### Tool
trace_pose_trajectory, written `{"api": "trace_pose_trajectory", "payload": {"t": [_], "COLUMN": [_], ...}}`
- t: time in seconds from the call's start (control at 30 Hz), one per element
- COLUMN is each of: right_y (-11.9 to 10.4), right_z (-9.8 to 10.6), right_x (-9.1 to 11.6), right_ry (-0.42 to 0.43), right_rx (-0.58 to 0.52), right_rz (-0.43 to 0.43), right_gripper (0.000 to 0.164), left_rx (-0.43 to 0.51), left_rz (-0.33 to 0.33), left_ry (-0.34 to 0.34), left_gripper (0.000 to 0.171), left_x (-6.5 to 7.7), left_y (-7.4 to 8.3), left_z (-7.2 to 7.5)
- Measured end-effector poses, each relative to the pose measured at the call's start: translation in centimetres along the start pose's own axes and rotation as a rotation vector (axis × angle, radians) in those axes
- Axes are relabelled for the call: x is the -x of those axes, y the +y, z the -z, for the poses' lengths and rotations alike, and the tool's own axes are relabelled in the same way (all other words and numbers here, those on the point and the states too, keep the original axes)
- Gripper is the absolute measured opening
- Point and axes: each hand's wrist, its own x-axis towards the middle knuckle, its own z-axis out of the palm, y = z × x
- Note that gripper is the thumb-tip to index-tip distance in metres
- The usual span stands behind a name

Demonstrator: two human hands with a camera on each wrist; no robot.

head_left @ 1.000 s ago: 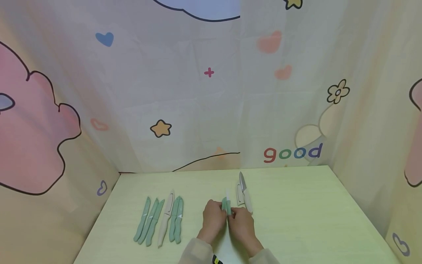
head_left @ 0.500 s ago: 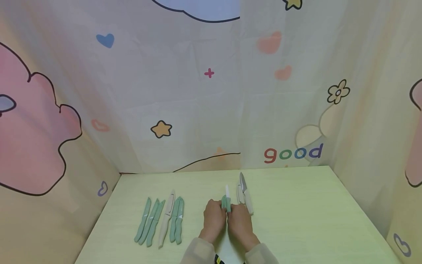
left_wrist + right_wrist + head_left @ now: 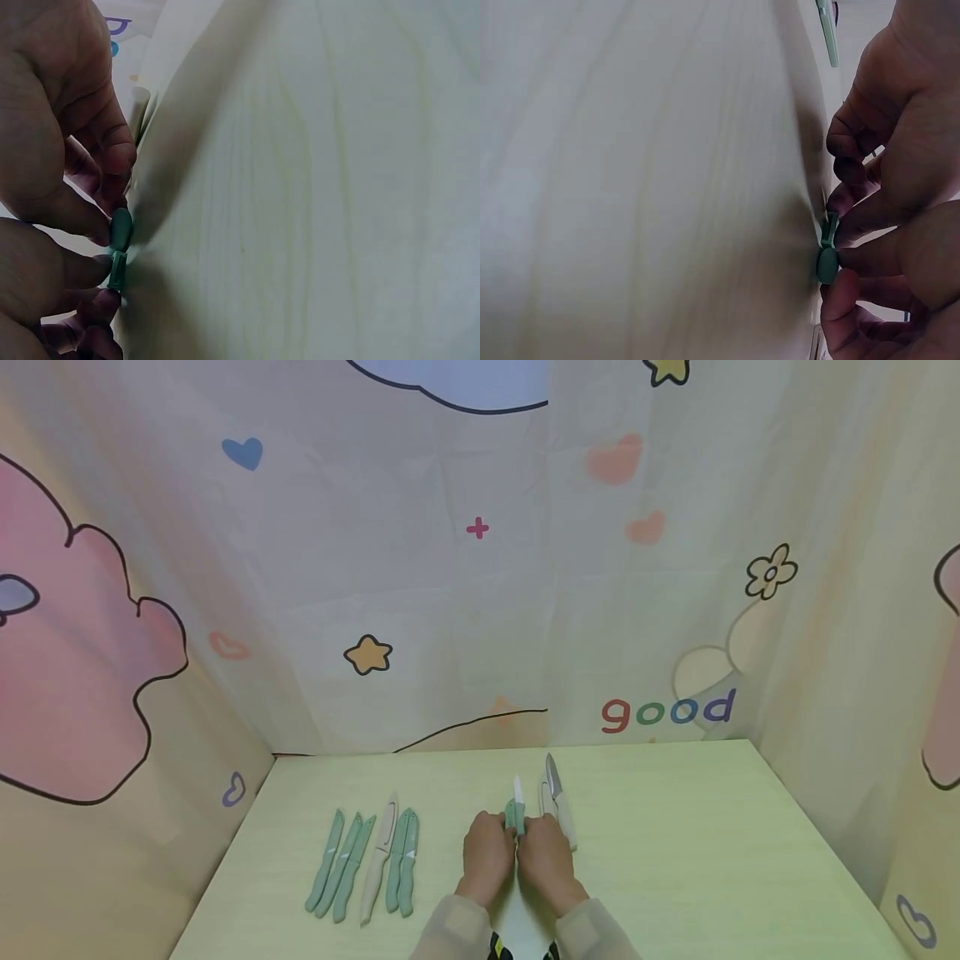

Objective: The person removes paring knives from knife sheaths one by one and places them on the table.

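My left hand (image 3: 486, 853) pinches a short green blade sheath (image 3: 510, 814) between thumb and fingers. My right hand (image 3: 546, 857) pinches a knife by its green handle (image 3: 521, 820), and its pale bare blade (image 3: 517, 788) points away from me. Sheath and handle lie side by side, touching or nearly so, low over the table. In the left wrist view the sheath's open end (image 3: 118, 270) sits just below the rounded handle end (image 3: 121, 229). The right wrist view has the handle end (image 3: 827, 266) below the sheath (image 3: 829, 229). My fingers hide most of the handle.
Just right of my hands lie a beige knife (image 3: 566, 828) with its grey blade bare and a beige sheath (image 3: 545, 795) beside it. On the left, several sheathed green knives (image 3: 347, 868) and a sheathed beige knife (image 3: 377, 860) form a row. A printed curtain (image 3: 420, 552) stands behind the table.
My right hand has shifted slightly forward and left with the knife, so its blade now reaches farther beyond the sheath. The left hand stays nearly in place; the other knives have not moved.
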Motion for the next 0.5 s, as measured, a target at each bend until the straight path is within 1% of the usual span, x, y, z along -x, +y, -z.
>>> {"api": "trace_pose_trajectory", "payload": {"t": [0.27, 0.5], "right_y": [-0.02, -0.14], "right_z": [0.02, 0.35], "right_x": [-0.39, -0.24], "right_ry": [-0.015, -0.015], "right_rx": [-0.005, -0.026], "right_rz": [0.011, 0.017], "right_gripper": [0.004, 0.011], "left_rx": [0.033, 0.074], "left_rz": [0.016, 0.049], "left_ry": [-0.008, -0.022], "left_gripper": [0.030, 0.033], "left_x": [-0.26, -0.15], "left_y": [-0.20, -0.46], "left_z": [0.08, 0.55]}}
